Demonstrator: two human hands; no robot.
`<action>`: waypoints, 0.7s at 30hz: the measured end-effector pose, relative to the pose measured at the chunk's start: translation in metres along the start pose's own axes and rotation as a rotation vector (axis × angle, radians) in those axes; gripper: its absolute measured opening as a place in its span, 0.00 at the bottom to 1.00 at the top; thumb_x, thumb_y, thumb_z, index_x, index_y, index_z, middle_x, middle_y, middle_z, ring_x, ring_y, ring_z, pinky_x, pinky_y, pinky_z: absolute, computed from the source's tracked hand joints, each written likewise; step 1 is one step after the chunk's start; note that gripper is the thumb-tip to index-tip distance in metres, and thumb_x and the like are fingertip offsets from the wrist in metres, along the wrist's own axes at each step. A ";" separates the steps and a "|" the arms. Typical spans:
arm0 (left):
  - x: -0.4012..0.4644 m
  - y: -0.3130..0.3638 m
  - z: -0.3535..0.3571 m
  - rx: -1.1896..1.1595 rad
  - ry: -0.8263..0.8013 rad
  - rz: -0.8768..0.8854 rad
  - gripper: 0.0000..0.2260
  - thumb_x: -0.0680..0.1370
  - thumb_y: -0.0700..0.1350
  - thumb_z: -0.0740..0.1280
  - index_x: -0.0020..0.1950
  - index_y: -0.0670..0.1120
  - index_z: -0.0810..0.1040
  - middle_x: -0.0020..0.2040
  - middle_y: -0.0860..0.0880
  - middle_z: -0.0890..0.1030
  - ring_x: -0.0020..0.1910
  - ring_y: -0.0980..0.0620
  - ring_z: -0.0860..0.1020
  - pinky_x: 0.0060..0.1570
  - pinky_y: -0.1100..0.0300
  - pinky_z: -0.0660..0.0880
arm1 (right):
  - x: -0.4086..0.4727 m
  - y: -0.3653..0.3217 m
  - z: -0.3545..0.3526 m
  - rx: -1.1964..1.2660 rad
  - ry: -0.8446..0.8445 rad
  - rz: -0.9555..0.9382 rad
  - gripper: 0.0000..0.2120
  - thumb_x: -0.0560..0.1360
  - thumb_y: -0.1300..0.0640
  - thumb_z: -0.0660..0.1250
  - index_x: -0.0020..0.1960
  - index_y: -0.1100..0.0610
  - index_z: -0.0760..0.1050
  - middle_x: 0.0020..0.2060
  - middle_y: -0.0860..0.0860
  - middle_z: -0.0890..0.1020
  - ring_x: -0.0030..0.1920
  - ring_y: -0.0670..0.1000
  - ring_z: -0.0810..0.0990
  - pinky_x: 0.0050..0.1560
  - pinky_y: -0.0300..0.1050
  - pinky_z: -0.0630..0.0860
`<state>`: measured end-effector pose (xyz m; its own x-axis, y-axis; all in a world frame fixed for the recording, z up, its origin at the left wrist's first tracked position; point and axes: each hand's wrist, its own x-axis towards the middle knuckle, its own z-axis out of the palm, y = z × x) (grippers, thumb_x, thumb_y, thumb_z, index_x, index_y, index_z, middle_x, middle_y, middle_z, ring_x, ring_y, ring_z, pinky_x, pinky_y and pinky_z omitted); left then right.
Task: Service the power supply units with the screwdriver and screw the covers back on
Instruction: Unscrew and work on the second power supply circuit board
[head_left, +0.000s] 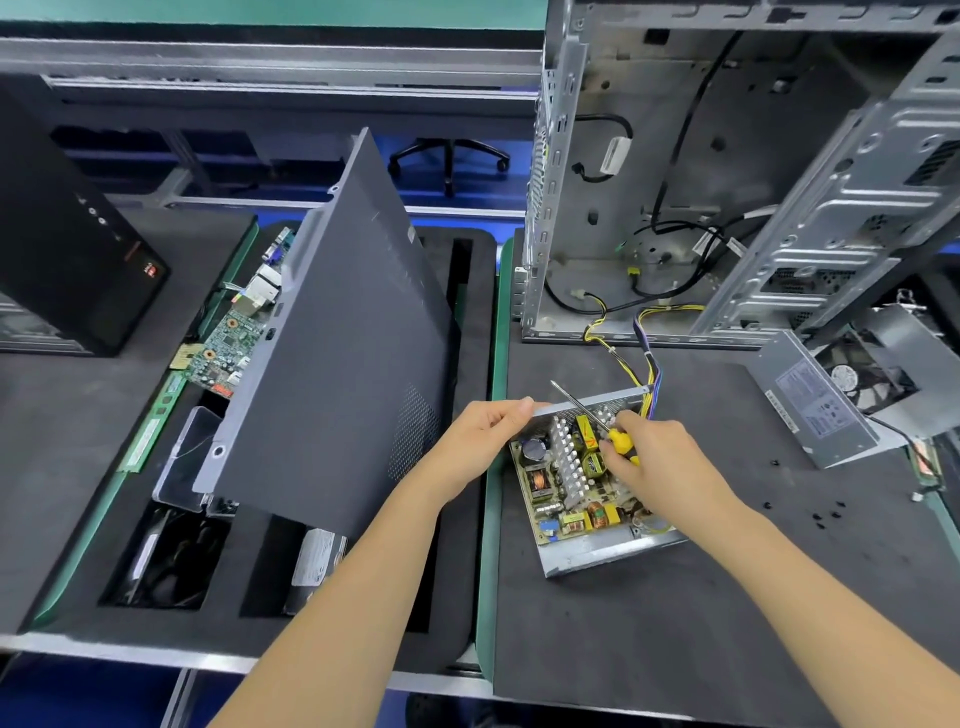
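Observation:
An opened power supply unit (582, 551) lies on the dark mat, its circuit board with coils, capacitors and heat sink exposed. My left hand (483, 431) pinches the far left edge of its metal housing. My right hand (660, 457) grips the yellow handle of a screwdriver (587, 415). The screwdriver's shaft slants up to the left above the board. Yellow and purple wires (649, 358) run from the unit into the open computer case (675, 182). The grey cover (815, 400) of the unit, with its label and fan, lies to the right.
Several small black screws (826, 514) lie scattered on the mat at the right. A large grey side panel (337, 338) leans over a foam tray (467, 364) holding a motherboard (228, 338). A black tower (67, 234) stands at far left.

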<state>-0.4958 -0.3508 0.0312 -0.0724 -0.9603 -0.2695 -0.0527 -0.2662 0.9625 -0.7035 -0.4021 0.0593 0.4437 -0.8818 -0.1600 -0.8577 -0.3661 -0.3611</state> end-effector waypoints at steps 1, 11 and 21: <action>0.000 -0.001 0.001 -0.018 0.000 -0.004 0.20 0.80 0.60 0.58 0.65 0.53 0.80 0.58 0.53 0.83 0.61 0.56 0.79 0.69 0.53 0.69 | -0.001 0.001 0.000 0.012 0.008 -0.005 0.09 0.79 0.53 0.62 0.44 0.58 0.70 0.30 0.53 0.75 0.30 0.54 0.74 0.30 0.46 0.70; -0.001 -0.019 0.002 -0.154 -0.021 -0.052 0.22 0.80 0.62 0.58 0.64 0.51 0.80 0.64 0.53 0.80 0.68 0.54 0.74 0.75 0.47 0.59 | -0.003 0.004 0.006 0.004 0.051 -0.001 0.09 0.78 0.52 0.63 0.46 0.59 0.71 0.28 0.52 0.74 0.28 0.52 0.72 0.27 0.43 0.65; -0.001 -0.026 0.006 -0.356 0.054 0.037 0.24 0.68 0.36 0.62 0.63 0.36 0.78 0.62 0.40 0.81 0.66 0.44 0.76 0.70 0.49 0.69 | -0.001 0.006 0.006 0.023 0.059 -0.015 0.10 0.78 0.52 0.64 0.44 0.58 0.70 0.29 0.53 0.75 0.29 0.54 0.73 0.29 0.45 0.69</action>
<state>-0.5003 -0.3422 0.0062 -0.0143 -0.9702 -0.2418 0.3003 -0.2349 0.9245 -0.7081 -0.4013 0.0514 0.4395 -0.8927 -0.0999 -0.8446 -0.3728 -0.3844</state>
